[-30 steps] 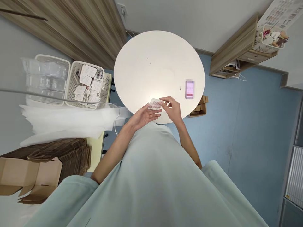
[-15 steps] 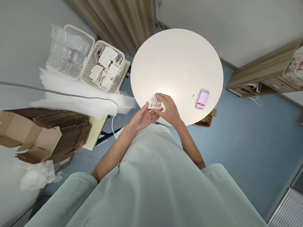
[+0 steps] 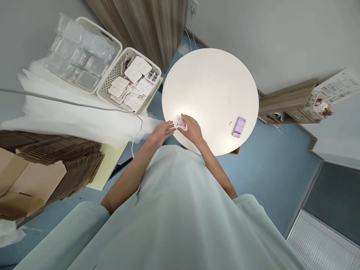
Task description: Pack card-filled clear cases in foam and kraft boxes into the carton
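My right hand grips a small pack of pink press-on nails by its right side, over the near left edge of the round white table. Shiny pink oval pieces show in rows on the pack; its right part is hidden by my fingers. Just left of it, my left hand is open, fingers stretched toward the pack. Whether the fingertips touch its edge I cannot make out.
Left of the table, a white basket holds white cards and packs with dark ovals. Beside it, another basket holds clear plastic boxes. Folded cardboard boxes lie nearer. A blurred purple item rests on the table's right.
My left hand has come away from under the pack and moved left, its fingers now stretched out. The pack stays in my right hand. The view has shifted.
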Action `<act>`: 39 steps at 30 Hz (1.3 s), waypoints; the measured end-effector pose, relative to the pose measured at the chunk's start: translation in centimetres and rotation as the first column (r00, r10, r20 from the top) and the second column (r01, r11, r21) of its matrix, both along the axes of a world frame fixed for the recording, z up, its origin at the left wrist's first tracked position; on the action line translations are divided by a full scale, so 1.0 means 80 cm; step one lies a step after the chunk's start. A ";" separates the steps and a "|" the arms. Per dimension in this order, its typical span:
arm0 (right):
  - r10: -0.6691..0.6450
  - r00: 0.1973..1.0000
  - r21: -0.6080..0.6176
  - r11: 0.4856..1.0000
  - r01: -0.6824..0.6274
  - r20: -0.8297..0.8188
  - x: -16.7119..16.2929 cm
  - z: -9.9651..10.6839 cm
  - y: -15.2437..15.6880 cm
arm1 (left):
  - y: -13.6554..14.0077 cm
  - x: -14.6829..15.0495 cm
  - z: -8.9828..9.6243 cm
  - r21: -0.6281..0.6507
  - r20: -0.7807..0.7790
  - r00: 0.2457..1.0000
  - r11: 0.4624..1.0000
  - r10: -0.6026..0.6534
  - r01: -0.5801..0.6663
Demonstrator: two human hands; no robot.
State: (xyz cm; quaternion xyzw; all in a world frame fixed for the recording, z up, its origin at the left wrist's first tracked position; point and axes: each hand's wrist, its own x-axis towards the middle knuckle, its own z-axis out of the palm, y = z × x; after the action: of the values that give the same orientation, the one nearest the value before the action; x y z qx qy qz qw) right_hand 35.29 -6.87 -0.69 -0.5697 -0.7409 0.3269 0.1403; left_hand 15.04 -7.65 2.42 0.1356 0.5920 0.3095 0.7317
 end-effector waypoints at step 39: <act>-0.098 0.965 0.249 0.968 0.036 0.243 -0.208 0.134 0.077 | 0.324 -0.329 -0.017 0.644 -0.403 0.795 0.757 0.454 -0.107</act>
State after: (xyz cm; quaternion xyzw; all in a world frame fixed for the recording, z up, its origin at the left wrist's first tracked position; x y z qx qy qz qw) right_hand 18.61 -0.73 10.05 -0.6103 -0.7672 0.1534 0.1239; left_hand -11.26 18.31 1.09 0.3427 0.6591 0.5378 0.3986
